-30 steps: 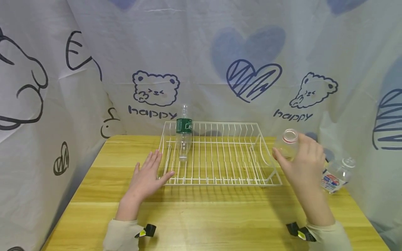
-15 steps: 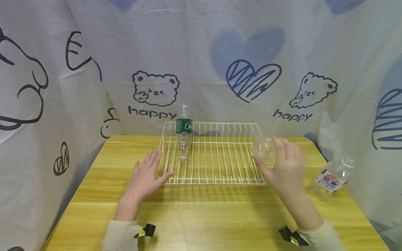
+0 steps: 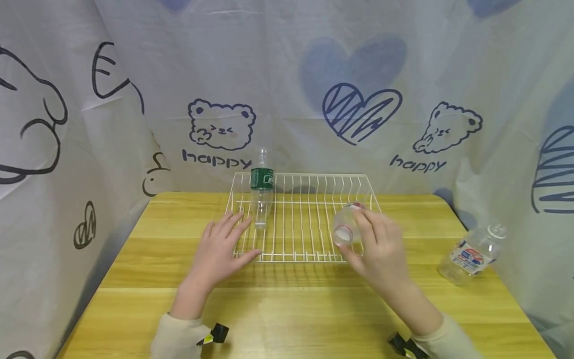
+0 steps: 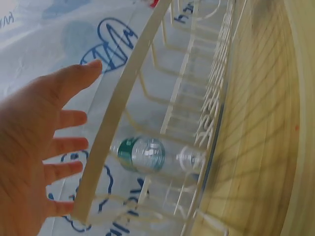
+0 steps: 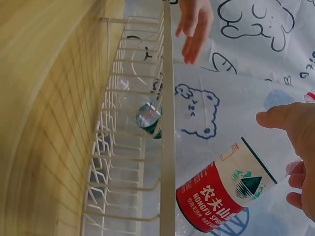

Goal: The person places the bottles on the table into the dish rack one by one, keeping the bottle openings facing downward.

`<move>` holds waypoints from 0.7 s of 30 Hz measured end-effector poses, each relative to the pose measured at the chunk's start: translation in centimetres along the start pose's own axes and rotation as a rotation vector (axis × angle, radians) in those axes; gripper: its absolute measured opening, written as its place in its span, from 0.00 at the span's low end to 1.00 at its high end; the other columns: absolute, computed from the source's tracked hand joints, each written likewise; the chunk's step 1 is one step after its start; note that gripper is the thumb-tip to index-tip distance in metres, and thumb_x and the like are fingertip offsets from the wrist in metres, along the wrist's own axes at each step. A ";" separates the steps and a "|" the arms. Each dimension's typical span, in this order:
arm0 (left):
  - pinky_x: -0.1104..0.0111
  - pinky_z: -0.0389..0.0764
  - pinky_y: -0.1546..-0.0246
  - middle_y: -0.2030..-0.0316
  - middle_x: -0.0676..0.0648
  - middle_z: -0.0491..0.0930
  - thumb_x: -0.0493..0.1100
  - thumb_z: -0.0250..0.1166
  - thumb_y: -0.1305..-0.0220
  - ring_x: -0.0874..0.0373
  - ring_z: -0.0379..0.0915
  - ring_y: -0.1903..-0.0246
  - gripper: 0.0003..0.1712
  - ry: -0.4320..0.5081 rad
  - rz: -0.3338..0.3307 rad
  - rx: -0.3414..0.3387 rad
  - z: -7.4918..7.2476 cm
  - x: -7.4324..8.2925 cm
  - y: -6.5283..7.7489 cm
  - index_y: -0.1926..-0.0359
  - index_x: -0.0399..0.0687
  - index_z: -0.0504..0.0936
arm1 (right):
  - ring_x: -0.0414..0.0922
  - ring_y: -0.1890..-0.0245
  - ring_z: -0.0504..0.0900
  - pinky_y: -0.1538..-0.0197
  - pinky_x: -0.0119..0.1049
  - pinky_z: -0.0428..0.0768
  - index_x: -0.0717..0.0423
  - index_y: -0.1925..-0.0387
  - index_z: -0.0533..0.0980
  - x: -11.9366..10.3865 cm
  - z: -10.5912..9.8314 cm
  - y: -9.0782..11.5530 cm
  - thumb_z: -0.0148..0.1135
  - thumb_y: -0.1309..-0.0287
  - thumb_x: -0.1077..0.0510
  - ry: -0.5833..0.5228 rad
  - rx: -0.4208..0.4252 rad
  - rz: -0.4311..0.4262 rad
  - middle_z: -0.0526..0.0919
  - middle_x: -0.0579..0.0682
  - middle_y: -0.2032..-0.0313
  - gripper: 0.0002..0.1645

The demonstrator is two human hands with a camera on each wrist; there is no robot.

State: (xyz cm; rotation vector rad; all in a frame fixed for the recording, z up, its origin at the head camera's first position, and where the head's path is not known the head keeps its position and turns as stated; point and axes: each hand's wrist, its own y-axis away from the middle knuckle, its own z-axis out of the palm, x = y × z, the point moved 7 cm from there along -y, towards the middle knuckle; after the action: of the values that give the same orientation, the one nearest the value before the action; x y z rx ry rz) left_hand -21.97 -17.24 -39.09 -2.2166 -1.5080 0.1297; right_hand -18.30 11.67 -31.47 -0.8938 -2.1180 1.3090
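My right hand (image 3: 381, 244) grips a clear plastic bottle (image 3: 346, 224) above the right part of a white wire dish rack (image 3: 309, 259). The right wrist view shows its red and white label (image 5: 224, 189), with the bottle tilted over the rack's front bar. In the rack's left part leans another clear bottle (image 3: 262, 192) with a green label. My left hand (image 3: 219, 247) is at the rack's front left corner, its fingers extended over the bars. From the left wrist, the fingers (image 4: 69, 145) appear spread beside the rack's rim, holding nothing.
A clear bottle (image 3: 471, 254) with a white, red and blue label stands at the right of the wooden table (image 3: 287, 319). A pale printed curtain (image 3: 287, 75) hangs behind and beside the table.
My right hand has carried the bottle left from beside the rack to above it, and the bottle's tilt has changed. My left hand has shifted slightly right.
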 end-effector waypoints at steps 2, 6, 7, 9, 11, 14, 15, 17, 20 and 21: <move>0.41 0.61 0.31 0.32 0.44 0.69 0.67 0.64 0.44 0.42 0.63 0.32 0.43 -0.011 0.083 0.090 -0.5 1.1 -0.1 0.32 0.51 0.70 | 0.61 0.57 0.75 0.57 0.52 0.74 0.69 0.48 0.74 -0.5 0.1 0.1 0.54 0.36 0.39 -0.013 -0.011 -0.020 0.79 0.65 0.55 0.35; 0.45 0.70 0.36 0.40 0.44 0.77 0.63 0.68 0.48 0.44 0.71 0.39 0.39 -0.004 0.240 0.250 -1.1 3.1 -0.3 0.38 0.49 0.76 | 0.60 0.56 0.76 0.54 0.50 0.74 0.69 0.48 0.74 -1.4 0.3 0.4 0.53 0.35 0.41 -0.037 -0.021 -0.079 0.79 0.64 0.55 0.33; 0.45 0.71 0.37 0.42 0.44 0.78 0.62 0.69 0.49 0.44 0.72 0.40 0.38 -0.002 0.273 0.278 -1.1 3.6 -0.4 0.39 0.48 0.77 | 0.59 0.56 0.75 0.54 0.49 0.74 0.69 0.48 0.74 -1.7 0.3 0.4 0.53 0.34 0.41 -0.042 -0.018 -0.098 0.79 0.64 0.55 0.33; 0.48 0.73 0.38 0.44 0.45 0.80 0.60 0.70 0.49 0.46 0.74 0.42 0.37 -0.009 0.326 0.316 -1.2 4.5 -0.6 0.41 0.48 0.78 | 0.59 0.56 0.76 0.53 0.48 0.74 0.69 0.49 0.75 -2.2 0.3 0.5 0.53 0.34 0.42 -0.055 -0.008 -0.141 0.80 0.63 0.54 0.32; 0.51 0.73 0.38 0.44 0.46 0.80 0.60 0.71 0.49 0.48 0.74 0.43 0.37 -0.021 0.368 0.332 -1.2 5.3 -0.9 0.41 0.48 0.78 | 0.58 0.56 0.76 0.54 0.47 0.74 0.68 0.49 0.75 -2.7 0.3 0.6 0.53 0.33 0.43 -0.068 0.002 -0.175 0.80 0.63 0.54 0.31; 0.51 0.73 0.39 0.45 0.47 0.80 0.60 0.72 0.51 0.48 0.74 0.42 0.38 -0.056 0.428 0.361 -1.4 6.4 -1.3 0.41 0.50 0.78 | 0.57 0.56 0.76 0.55 0.47 0.74 0.68 0.49 0.75 -3.3 0.3 0.8 0.53 0.34 0.44 -0.094 0.012 -0.213 0.80 0.63 0.54 0.29; 0.50 0.73 0.38 0.45 0.47 0.80 0.60 0.73 0.51 0.48 0.74 0.42 0.38 -0.064 0.445 0.365 -1.4 6.7 -1.4 0.40 0.50 0.77 | 0.57 0.56 0.76 0.54 0.47 0.74 0.68 0.49 0.75 -3.4 0.3 0.9 0.53 0.34 0.45 -0.104 0.011 -0.222 0.80 0.63 0.54 0.29; 0.49 0.72 0.38 0.45 0.47 0.80 0.61 0.73 0.52 0.48 0.73 0.41 0.39 -0.089 0.478 0.373 -1.4 7.3 -1.8 0.40 0.52 0.77 | 0.57 0.56 0.76 0.54 0.47 0.74 0.68 0.49 0.75 -3.7 0.3 1.1 0.54 0.34 0.46 -0.122 0.008 -0.242 0.80 0.63 0.54 0.28; 0.49 0.71 0.37 0.44 0.48 0.80 0.63 0.73 0.52 0.48 0.73 0.40 0.41 -0.138 0.521 0.383 -1.3 7.9 -2.3 0.39 0.53 0.75 | 0.55 0.57 0.76 0.54 0.46 0.75 0.67 0.49 0.75 -4.2 0.4 1.3 0.54 0.34 0.46 -0.138 0.013 -0.278 0.80 0.61 0.54 0.27; 0.49 0.71 0.36 0.44 0.48 0.80 0.64 0.73 0.52 0.48 0.72 0.40 0.41 -0.149 0.531 0.384 -1.2 8.0 -2.4 0.38 0.53 0.75 | 0.55 0.57 0.76 0.55 0.46 0.75 0.66 0.49 0.75 -4.4 0.4 1.4 0.54 0.35 0.46 -0.146 0.020 -0.291 0.80 0.61 0.54 0.27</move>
State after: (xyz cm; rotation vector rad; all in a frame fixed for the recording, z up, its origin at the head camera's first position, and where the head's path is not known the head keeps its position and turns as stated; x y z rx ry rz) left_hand -20.45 -9.66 -35.58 -2.2568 -0.8303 0.7000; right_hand -15.30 8.60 -33.20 -0.4699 -2.2399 1.2715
